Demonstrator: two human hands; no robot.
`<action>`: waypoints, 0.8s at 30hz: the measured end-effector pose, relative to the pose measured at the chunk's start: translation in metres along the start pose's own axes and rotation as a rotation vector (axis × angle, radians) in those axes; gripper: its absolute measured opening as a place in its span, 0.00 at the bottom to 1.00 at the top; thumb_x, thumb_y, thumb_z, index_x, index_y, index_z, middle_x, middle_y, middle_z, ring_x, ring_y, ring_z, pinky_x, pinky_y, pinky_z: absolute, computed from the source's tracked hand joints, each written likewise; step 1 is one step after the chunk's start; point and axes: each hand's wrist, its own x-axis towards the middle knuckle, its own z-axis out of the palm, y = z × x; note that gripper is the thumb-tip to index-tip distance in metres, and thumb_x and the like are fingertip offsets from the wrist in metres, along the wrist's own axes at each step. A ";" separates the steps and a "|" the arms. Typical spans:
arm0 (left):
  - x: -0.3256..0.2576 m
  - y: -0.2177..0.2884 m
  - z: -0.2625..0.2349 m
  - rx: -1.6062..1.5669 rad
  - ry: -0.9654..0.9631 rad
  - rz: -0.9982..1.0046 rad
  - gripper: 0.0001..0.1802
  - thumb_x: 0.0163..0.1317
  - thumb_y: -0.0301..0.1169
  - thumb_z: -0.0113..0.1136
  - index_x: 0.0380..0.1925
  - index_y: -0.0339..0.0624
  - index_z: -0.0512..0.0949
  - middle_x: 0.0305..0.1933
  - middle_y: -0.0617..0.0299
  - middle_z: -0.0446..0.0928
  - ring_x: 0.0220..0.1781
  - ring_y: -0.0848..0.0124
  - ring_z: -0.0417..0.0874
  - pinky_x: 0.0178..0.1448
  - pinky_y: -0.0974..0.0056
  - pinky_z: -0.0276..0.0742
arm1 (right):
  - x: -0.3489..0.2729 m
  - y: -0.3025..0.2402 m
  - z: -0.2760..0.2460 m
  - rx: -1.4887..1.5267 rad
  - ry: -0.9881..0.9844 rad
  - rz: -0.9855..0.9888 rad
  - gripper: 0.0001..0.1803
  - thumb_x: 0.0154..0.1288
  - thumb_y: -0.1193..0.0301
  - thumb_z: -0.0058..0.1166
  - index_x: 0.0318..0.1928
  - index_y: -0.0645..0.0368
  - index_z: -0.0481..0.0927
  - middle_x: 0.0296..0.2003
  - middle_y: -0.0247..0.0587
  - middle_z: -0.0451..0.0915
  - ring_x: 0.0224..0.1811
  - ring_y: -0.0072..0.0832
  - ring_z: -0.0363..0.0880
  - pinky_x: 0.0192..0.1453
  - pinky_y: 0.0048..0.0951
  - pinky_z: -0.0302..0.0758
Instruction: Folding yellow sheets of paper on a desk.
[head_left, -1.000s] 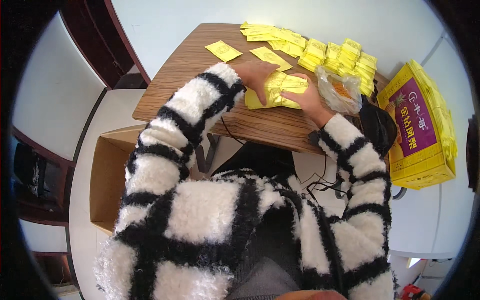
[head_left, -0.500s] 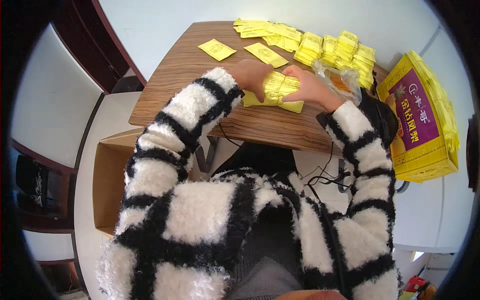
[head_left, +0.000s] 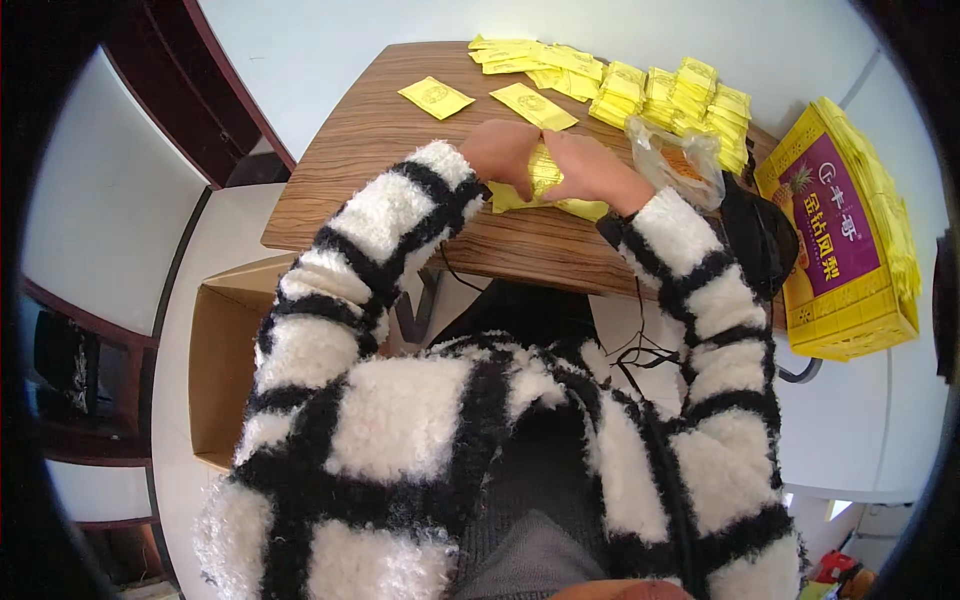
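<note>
Both forearms are bent inward, and the left hand (head_left: 500,152) and right hand (head_left: 592,170) are brought together near the middle of the wooden surface (head_left: 360,160). A small stack of yellow packets (head_left: 545,178) is pinched between the fingers of both hands, its long axis running left to right, flat just above the surface.

Both arms reach forward from the lower edge, bent at the elbows and angled inward so the wrists converge. Fluffy white sleeves crossed with black bands cover each forearm down to the wrist. The left hand (head_left: 503,152) is curled, knuckles up, fingers folded down and inward toward the other hand. The right hand (head_left: 592,170) lies palm down just beside it, fingers pointing toward the left hand, and the two hands meet at their fingertips. Whether either hand grips anything cannot be told.
</note>
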 end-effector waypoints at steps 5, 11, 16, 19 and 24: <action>-0.007 0.008 -0.004 0.008 -0.012 -0.027 0.38 0.27 0.46 0.79 0.43 0.41 0.80 0.38 0.51 0.83 0.43 0.52 0.84 0.47 0.54 0.79 | 0.004 -0.014 0.007 -0.092 0.007 0.031 0.47 0.38 0.51 0.74 0.53 0.69 0.66 0.45 0.61 0.79 0.47 0.54 0.79 0.51 0.45 0.76; -0.017 0.016 -0.003 0.039 0.023 -0.043 0.39 0.29 0.49 0.77 0.45 0.42 0.79 0.38 0.51 0.83 0.43 0.53 0.84 0.47 0.54 0.79 | -0.013 -0.013 -0.017 0.014 -0.090 0.070 0.49 0.40 0.50 0.72 0.57 0.69 0.66 0.49 0.59 0.77 0.52 0.51 0.77 0.57 0.43 0.73; -0.018 0.006 -0.001 0.027 -0.011 -0.050 0.43 0.30 0.48 0.78 0.50 0.41 0.77 0.43 0.49 0.82 0.45 0.53 0.83 0.49 0.54 0.78 | -0.022 -0.008 -0.030 0.044 -0.129 0.133 0.45 0.39 0.51 0.72 0.54 0.65 0.70 0.48 0.55 0.78 0.52 0.48 0.78 0.56 0.45 0.72; -0.019 0.009 -0.002 -0.007 -0.003 -0.037 0.43 0.30 0.48 0.78 0.49 0.41 0.77 0.43 0.49 0.82 0.45 0.53 0.84 0.49 0.54 0.78 | -0.021 -0.015 -0.033 -0.018 -0.183 0.184 0.41 0.39 0.52 0.72 0.52 0.64 0.72 0.47 0.53 0.79 0.52 0.47 0.78 0.55 0.46 0.73; -0.020 0.014 -0.003 -0.001 -0.005 -0.045 0.42 0.30 0.47 0.78 0.49 0.40 0.77 0.43 0.49 0.83 0.45 0.53 0.84 0.49 0.55 0.78 | -0.010 -0.022 -0.023 -0.101 -0.178 0.163 0.37 0.39 0.54 0.72 0.47 0.63 0.74 0.45 0.52 0.79 0.50 0.47 0.78 0.53 0.46 0.73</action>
